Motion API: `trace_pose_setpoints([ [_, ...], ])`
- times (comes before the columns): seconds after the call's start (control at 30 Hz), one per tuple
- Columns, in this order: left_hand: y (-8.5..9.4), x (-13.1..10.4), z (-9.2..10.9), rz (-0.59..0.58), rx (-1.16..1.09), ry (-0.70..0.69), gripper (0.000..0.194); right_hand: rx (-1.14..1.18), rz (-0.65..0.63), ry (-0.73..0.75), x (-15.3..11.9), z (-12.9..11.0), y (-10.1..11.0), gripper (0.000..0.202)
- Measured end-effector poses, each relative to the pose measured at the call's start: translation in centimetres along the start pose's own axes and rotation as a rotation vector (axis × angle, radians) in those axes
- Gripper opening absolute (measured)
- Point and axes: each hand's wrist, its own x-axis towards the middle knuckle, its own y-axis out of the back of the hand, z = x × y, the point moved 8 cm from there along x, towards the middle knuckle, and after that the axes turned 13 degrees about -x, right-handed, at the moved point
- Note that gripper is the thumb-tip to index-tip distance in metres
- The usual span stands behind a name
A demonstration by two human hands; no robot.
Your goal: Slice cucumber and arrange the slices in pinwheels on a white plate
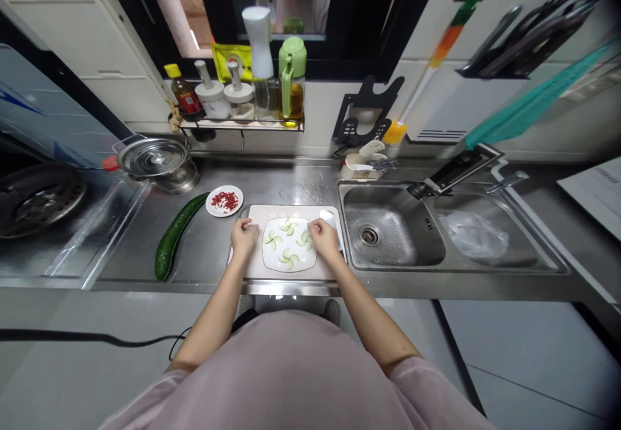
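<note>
A white squared plate (290, 264) lies on a pale cutting board (255, 273), bearing several pinwheels of thin green-rimmed slices, which look like cucumber. To the plate's left is my left hand (243, 239), apart from it, with fingers curled in and the tips close together; what they hold, if anything, is too small to tell. My right hand (325, 239) is at the plate's upper right edge, thumb and finger pinched beside the right pinwheel (305, 240). Whatever sits in that pinch is hidden. Left of the board stands a small white dish (210, 207) of chopped red bits.
A whole cucumber (172, 239) lies left of the dish, below a lidded steel pot (179, 178). Right of the board is a double sink (395, 236) with a black faucet (451, 171). Bottles and seasoning jars fill a wall rack (242, 124). A wok (39, 197) is far left.
</note>
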Motion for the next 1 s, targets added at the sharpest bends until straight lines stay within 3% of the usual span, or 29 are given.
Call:
trace_pose_setpoints([
  [0.17, 2.8, -1.1, 0.2, 0.296, -0.376, -0.073, 0.025, 0.137, 0.123, -0.08, -1.4, 4.7, 2.3, 0.032],
  [0.3, 3.5, -2.0, 0.4, 0.363, -0.434, -0.103, 0.027, 0.172, 0.174, -0.124, -2.3, 7.1, 3.2, 0.033],
  [0.47, 4.4, -2.3, 0.6, 0.413, -0.554, -0.142, 0.029, 0.198, 0.193, -0.116, -3.1, 7.7, 3.2, 0.035],
  [0.57, 5.1, -2.0, 0.9, 0.426, -0.609, -0.15, 0.029, 0.088, 0.14, -0.095, -3.6, 7.0, 2.8, 0.035],
  [0.73, 5.5, -1.9, 0.9, 0.432, -0.629, -0.157, 0.029, -0.348, -0.061, 0.18, -5.1, 2.6, 0.9, 0.033],
  [0.83, 5.3, -2.2, 0.8, 0.415, -0.63, -0.152, 0.028, -0.559, -0.153, 0.262, -5.7, 0.9, -0.3, 0.036],
  [1.0, 5.1, -2.8, 0.5, 0.397, -0.631, -0.107, 0.028, -0.638, -0.217, 0.327, -5.7, -0.3, -1.5, 0.041],
])
